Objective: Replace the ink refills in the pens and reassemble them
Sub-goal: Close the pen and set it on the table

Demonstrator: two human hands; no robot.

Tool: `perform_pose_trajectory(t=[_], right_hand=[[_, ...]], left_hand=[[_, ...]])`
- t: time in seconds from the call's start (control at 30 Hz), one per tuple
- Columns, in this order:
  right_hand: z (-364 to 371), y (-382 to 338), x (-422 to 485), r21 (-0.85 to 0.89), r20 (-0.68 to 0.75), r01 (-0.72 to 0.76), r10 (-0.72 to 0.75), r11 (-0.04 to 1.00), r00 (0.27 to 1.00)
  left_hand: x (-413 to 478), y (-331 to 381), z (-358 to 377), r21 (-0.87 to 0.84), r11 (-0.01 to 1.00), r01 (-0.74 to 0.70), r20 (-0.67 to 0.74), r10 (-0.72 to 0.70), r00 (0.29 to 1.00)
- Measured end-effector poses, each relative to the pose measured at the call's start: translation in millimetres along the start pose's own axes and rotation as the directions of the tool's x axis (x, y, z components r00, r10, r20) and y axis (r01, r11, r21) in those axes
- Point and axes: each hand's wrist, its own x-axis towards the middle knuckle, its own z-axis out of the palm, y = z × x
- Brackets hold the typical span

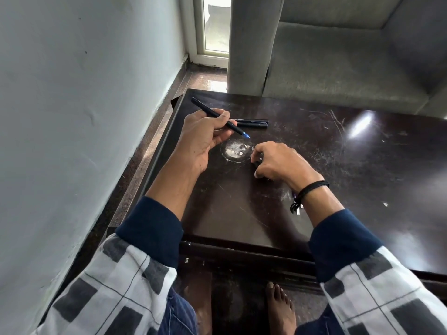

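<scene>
Likely a home living room, grey sofa, scratched dark low table, glazed door

A black pen with a blue tip slants above the table, gripped mid-barrel by the left hand, tip toward 4 o'clock. Two more black pens lie side by side on the tabletop at 12 o'clock of that tip, running 9 to 3 o'clock. At 5 o'clock, the right hand curls over a small black part, mostly hidden.

Chk'd sleeves, navy cuffs, blk wristband
</scene>
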Motion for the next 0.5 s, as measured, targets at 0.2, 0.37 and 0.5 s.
perform_pose_trajectory(t=[0.2,0.37,0.5], right_hand=[[-18.4,15.1,1.4,0.169,-0.071,-0.016,0.029,0.985,0.997],[-7.4,8.2,0.4,0.028,-0.008,-0.031,0.032,0.999,0.999],[-5.2,-1.4,-0.6,0.029,-0.038,-0.007,0.008,1.0,0.999]], left_hand=[[-0.5,0.8,-0.1,-0.004,1.0,-0.006,-0.006,0.006,1.0],[-1.2,1.0,0.9,-0.003,1.0,-0.001,0.001,0.001,1.0],[0.0,0.1,-0.3,0.004,1.0,0.013,-0.004,-0.013,1.0]])
